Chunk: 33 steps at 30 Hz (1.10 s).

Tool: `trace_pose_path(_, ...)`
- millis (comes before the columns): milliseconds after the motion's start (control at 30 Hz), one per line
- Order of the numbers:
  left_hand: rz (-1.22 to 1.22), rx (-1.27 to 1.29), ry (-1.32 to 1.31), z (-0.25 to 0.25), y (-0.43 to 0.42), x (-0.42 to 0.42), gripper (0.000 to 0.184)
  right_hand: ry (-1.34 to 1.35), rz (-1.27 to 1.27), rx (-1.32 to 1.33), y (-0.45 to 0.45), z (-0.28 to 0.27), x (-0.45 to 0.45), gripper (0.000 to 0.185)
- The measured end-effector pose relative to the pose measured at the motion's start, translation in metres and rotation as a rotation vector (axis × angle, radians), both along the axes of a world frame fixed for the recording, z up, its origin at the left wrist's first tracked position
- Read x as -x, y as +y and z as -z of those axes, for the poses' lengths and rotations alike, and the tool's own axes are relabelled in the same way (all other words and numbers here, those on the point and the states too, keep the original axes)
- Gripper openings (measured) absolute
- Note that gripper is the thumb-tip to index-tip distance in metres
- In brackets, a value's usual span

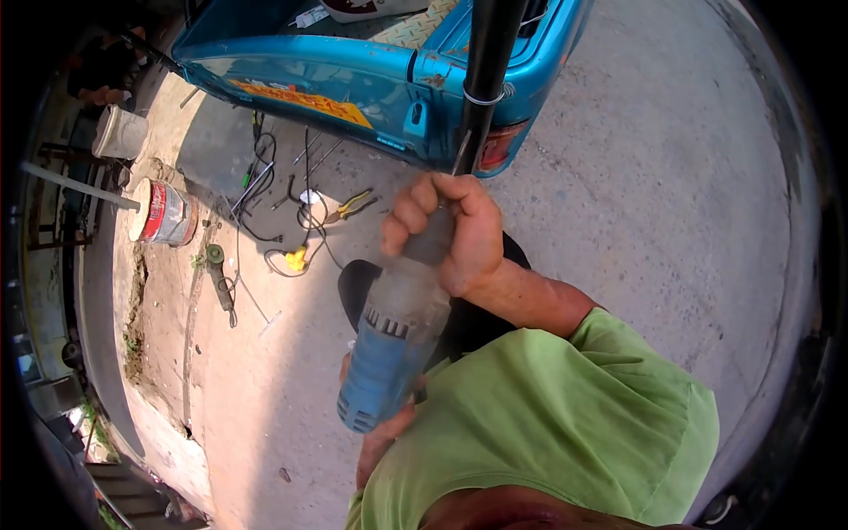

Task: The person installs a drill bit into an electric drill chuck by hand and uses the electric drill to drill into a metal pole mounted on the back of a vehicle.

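Note:
A power drill (380,362) with a blue body and a grey front is held slantwise in front of my chest. My right hand (459,230) is wrapped round its dark front end. From that end a thin metal bit (462,152) points up toward a black pole (488,62) at the truck's corner; whether bit and pole touch, I cannot tell. Around the rear of the drill, my left hand (393,427) is closed, mostly hidden behind the blue housing. The drill looks slightly blurred.
Ahead stands a blue truck bed (291,66). On the ground lie yellow-handled pliers (349,206), a yellow plug or connector (296,258), black cables (265,159) and a dark green tool (216,265). A red-and-white bucket (168,214) and a whitish bucket (122,132) stand left.

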<state>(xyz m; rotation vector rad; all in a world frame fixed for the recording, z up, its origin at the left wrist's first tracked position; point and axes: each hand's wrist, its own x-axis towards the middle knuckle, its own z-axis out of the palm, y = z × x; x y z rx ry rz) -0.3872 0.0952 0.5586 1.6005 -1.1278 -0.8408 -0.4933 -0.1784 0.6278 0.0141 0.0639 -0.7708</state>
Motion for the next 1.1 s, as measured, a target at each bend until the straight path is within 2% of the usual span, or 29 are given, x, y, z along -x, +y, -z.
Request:
trace_pose_path(67,0.01,0.029,-0.05,0.002,-0.001,-0.002,0.024,-0.001,-0.002,-0.006,0.0,0.0,0.0,0.031)
trace_pose_path(133,-0.072,-0.157,-0.033,-0.004,-0.005,0.001,0.019,0.007,-0.002,-0.03,-0.001,0.001,0.0,0.031)
trace_pose_path(167,-0.166,-0.365,0.025,-0.012,-0.005,0.005,0.017,0.016,-0.001,-0.051,-0.003,0.001,0.001,0.031)
trace_pose_path(233,-0.186,-0.507,0.072,-0.016,-0.007,0.007,0.02,0.035,0.004,-0.039,-0.008,0.003,0.001,0.031)
trace_pose_path(333,-0.02,-0.318,0.089,-0.015,-0.003,0.004,0.04,0.063,0.021,0.004,-0.009,0.005,0.004,0.032)
trace_pose_path(400,0.005,-0.182,0.156,-0.022,-0.008,0.008,0.046,0.057,0.029,-0.019,-0.007,0.001,0.006,0.033)
trace_pose_path(500,-0.047,-0.114,0.302,-0.033,-0.024,0.017,0.047,0.046,0.035,0.075,-0.011,0.005,0.008,0.035)
trace_pose_path(567,0.014,-0.065,0.16,-0.028,-0.026,0.017,0.048,0.115,0.048,0.135,-0.01,0.01,0.013,0.038)
trace_pose_path(633,-0.021,-0.013,0.32,-0.026,-0.027,0.021,0.05,0.197,0.05,0.184,-0.008,0.009,0.017,0.044)
trace_pose_path(700,-0.141,0.044,0.769,-0.031,-0.034,0.029,0.052,0.28,0.052,0.221,-0.007,0.003,0.019,0.052)
trace_pose_path(800,-0.119,0.017,0.556,-0.03,-0.039,0.028,0.056,0.551,0.121,0.316,-0.012,0.031,0.042,0.061)
trace_pose_path(900,-0.092,0.03,0.551,-0.029,-0.04,0.033,0.059,0.808,0.183,0.389,-0.017,0.042,0.082,0.062)
trace_pose_path(1000,-0.122,0.042,0.572,-0.033,-0.039,0.037,0.061,0.936,0.268,0.682,-0.029,0.04,0.123,0.064)
trace_pose_path(1067,-0.125,0.064,0.579,-0.028,-0.032,0.034,0.062,1.051,0.483,1.037,-0.056,0.014,0.135,0.053)
trace_pose_path(1100,-0.123,0.082,0.583,-0.026,-0.031,0.032,0.063,1.077,0.574,1.133,-0.071,-0.006,0.136,0.052)
